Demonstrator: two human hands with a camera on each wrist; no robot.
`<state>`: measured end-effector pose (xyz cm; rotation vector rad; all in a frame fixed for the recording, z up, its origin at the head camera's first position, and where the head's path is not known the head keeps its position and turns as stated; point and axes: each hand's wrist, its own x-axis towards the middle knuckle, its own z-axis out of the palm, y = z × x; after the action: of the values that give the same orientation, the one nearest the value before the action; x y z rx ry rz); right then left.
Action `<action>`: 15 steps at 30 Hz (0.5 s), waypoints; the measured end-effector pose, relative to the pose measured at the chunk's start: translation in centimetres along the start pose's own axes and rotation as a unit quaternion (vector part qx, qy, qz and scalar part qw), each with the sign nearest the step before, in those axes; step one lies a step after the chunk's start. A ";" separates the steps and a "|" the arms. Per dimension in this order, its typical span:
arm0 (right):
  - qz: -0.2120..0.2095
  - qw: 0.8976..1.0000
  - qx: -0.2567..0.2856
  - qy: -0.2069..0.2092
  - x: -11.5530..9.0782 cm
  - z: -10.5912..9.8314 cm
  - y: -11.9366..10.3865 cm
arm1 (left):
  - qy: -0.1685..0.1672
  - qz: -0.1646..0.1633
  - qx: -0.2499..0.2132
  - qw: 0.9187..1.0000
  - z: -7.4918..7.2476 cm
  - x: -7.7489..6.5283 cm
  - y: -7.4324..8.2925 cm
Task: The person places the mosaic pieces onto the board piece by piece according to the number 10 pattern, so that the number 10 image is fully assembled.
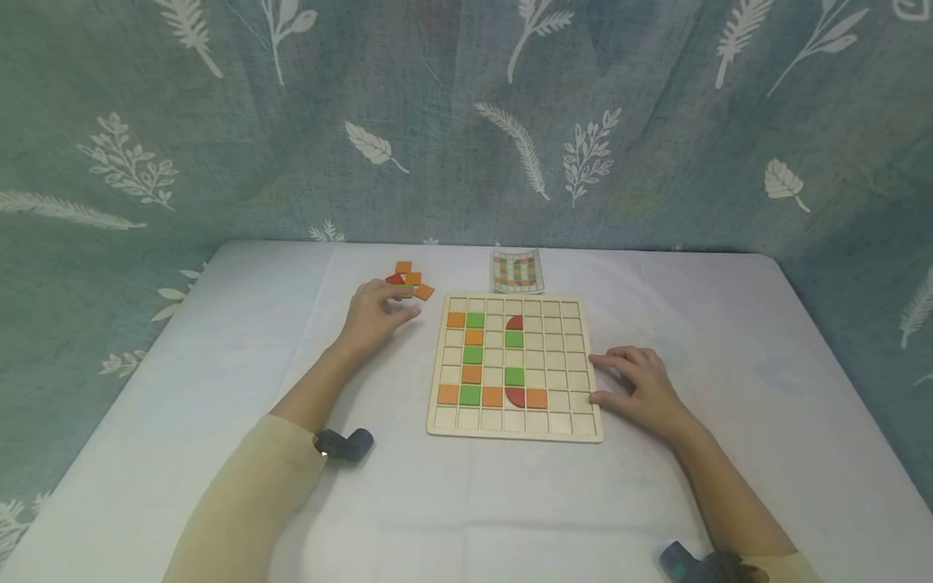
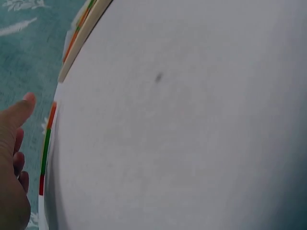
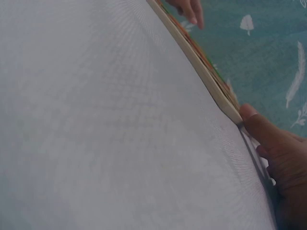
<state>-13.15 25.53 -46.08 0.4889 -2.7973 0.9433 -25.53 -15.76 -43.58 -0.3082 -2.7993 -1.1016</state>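
A square wooden grid board (image 1: 535, 423) lies on the table with orange and green square tiles and red quarter-round pieces in some of its cells. My left hand (image 1: 373, 317) is over a small pile of loose tiles (image 1: 413, 278) left of the board's far corner, thumb and fingers apart. A green tile (image 1: 406, 291) lies right by its fingertips; whether they touch it I cannot tell. In the left wrist view, the thumb (image 2: 23, 109) stands clear of the tiles. My right hand (image 1: 640, 387) touches the board's right edge with relaxed thumb and fingertips.
Behind the board lies a pattern card (image 1: 517, 271) printed with a coloured grid. A white cloth (image 1: 466, 494) covers the table, and a leaf-patterned curtain (image 1: 452, 162) hangs along its far edge. A dark wrist camera (image 1: 346, 444) is strapped to the left forearm.
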 end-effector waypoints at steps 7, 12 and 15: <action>0.002 1.000 0.003 0.000 -0.2 0.1 0.1 | 0.025 -0.019 0.026 0.999 -0.3 1.3 -1.8; 0.000 1.000 0.004 0.001 -0.1 0.1 0.2 | 0.014 -0.036 0.046 0.998 -0.1 2.1 -2.6; 0.000 1.000 0.003 0.000 -0.1 0.0 0.2 | 0.005 -0.049 0.055 0.997 -0.1 2.4 -3.0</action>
<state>-13.14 25.68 -46.21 0.4903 -2.7957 0.9521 -28.57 -17.61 -45.03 -0.1560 -2.8793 -0.9594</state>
